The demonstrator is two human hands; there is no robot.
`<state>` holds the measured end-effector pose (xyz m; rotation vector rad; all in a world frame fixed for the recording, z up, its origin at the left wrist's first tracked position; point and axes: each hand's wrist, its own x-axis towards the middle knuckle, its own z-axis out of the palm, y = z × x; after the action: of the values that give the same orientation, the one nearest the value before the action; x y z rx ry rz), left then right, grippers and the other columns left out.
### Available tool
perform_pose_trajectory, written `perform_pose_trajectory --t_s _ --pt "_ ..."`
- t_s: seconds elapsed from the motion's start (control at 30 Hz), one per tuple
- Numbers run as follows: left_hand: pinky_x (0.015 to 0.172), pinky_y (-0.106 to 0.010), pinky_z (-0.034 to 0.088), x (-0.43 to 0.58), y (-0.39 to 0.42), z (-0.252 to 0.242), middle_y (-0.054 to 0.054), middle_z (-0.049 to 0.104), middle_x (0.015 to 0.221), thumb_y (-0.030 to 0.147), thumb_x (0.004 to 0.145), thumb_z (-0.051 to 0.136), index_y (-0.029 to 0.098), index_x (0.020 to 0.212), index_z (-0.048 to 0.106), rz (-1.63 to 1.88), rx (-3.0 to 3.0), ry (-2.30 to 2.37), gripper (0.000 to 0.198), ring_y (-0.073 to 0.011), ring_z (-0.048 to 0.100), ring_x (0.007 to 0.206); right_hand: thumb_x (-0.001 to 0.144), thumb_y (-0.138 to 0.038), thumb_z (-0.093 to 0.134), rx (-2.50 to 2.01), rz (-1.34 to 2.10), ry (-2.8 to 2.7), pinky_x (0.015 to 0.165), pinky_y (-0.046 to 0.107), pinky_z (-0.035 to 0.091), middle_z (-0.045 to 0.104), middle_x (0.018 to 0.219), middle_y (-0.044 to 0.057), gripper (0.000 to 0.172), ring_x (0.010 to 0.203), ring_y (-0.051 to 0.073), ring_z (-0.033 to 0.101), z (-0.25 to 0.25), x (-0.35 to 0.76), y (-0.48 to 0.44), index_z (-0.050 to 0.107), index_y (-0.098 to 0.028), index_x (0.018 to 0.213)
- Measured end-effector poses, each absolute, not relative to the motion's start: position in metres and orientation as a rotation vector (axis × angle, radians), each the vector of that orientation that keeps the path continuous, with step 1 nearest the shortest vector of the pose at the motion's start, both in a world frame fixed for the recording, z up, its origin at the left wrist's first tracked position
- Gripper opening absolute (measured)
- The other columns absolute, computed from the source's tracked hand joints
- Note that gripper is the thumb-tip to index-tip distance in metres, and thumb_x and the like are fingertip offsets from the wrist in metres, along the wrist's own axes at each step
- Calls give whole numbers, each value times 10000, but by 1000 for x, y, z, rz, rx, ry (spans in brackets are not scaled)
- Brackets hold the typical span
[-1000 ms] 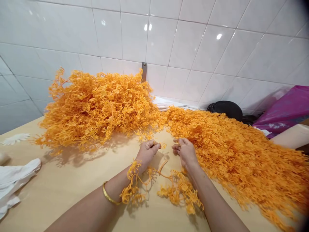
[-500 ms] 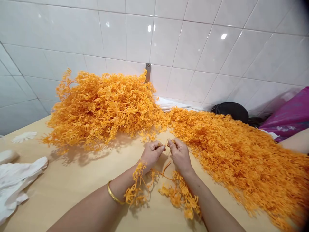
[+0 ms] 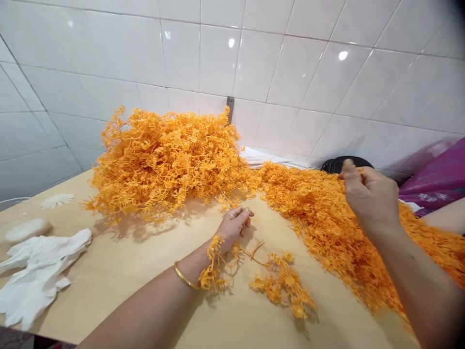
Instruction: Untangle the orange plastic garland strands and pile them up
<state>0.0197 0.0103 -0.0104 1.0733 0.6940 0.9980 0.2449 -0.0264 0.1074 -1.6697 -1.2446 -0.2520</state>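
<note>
My left hand [image 3: 235,226] is closed in a loose pinch low over the table, thumb against curled fingers; anything in it is too small to make out. Beside its wrist lies an orange artificial plant sprig [image 3: 285,281] with a forked stem, one branch resting against the wrist. Raised over the right-hand heap of orange plastic sprigs [image 3: 316,218] is my right hand [image 3: 374,198], its thumb and fingers pinched. A trace of orange shows at those fingertips, but what it is I cannot tell.
A taller heap of orange sprigs [image 3: 174,160] stands against the tiled wall [image 3: 218,63]. White gloves [image 3: 47,271], an oval pale object [image 3: 28,229] and a white flower-like piece [image 3: 57,200] lie at the left. A black rounded object [image 3: 332,165] and purple cloth [image 3: 432,182] sit at the right.
My hands have parted. The right has swept up and right over the heap, while the left stays near its place. The view has shifted slightly, showing more of the table's left side.
</note>
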Motion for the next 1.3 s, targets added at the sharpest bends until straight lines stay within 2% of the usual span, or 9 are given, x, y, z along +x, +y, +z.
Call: perform_pose_trajectory --t_s 0.13,0.23,0.3,0.43,0.67,0.87,1.07,1.2,1.3 --pt "427 -197 304 15 16 -4 13 463 551 372 758 419 129 729 505 969 760 605 259 -52 388 390 662 -361 578 -2018 -559 -1371 634 360 270 511 855 104 171 813 272 445 103 262 -33 529 -214 734" --pt "457 -194 352 11 18 0 -4 484 584 327 793 368 120 745 518 929 620 603 260 -58 434 427 711 -323 493 -1915 -202 -1594 608 329 309 563 725 71 145 704 215 490 78 232 -40 562 -199 683" --pt "471 -190 373 10 19 -1 -9 493 597 318 803 359 117 761 531 916 573 596 268 -59 452 446 745 -386 437 -1756 151 -1743 541 291 306 541 597 34 255 578 171 474 59 198 -46 555 -199 618" --pt "524 -214 414 11 21 -7 -23 509 611 317 802 365 117 758 547 932 491 536 274 -88 508 519 708 -450 496 -1640 450 -1783 469 254 267 461 486 -11 283 481 132 410 31 135 -48 524 -199 582" --pt "528 -252 421 12 19 -5 -36 551 645 475 695 493 117 772 569 882 484 429 374 -127 534 548 668 -345 553 -1515 610 -1699 472 225 298 484 526 -28 176 502 112 422 1 112 -18 506 -184 615" --pt "475 -188 375 14 18 -9 21 516 541 171 572 664 127 634 524 928 625 435 159 -69 483 464 760 -267 419 -1287 844 -1704 625 247 380 548 690 10 143 680 140 502 -4 127 -12 520 -169 735" --pt "603 -234 438 16 21 -15 -25 575 635 168 647 606 122 659 522 965 621 465 97 -96 552 554 760 -317 427 -1241 1153 -1420 519 212 359 488 624 -13 159 546 94 437 -5 136 -13 482 -169 738" --pt "616 -275 446 20 17 -15 -26 567 615 218 631 631 125 631 489 1007 794 536 169 -115 556 549 773 -379 405 -1278 1056 -1351 445 199 308 430 560 -31 228 480 85 385 -7 138 -12 426 -178 667" --pt "541 -222 416 21 15 -13 -2 537 550 216 602 652 130 622 480 1026 862 611 193 -91 521 512 798 -390 358 -1376 790 -1435 444 208 285 399 526 -36 266 471 93 365 -9 140 -10 402 -188 631"
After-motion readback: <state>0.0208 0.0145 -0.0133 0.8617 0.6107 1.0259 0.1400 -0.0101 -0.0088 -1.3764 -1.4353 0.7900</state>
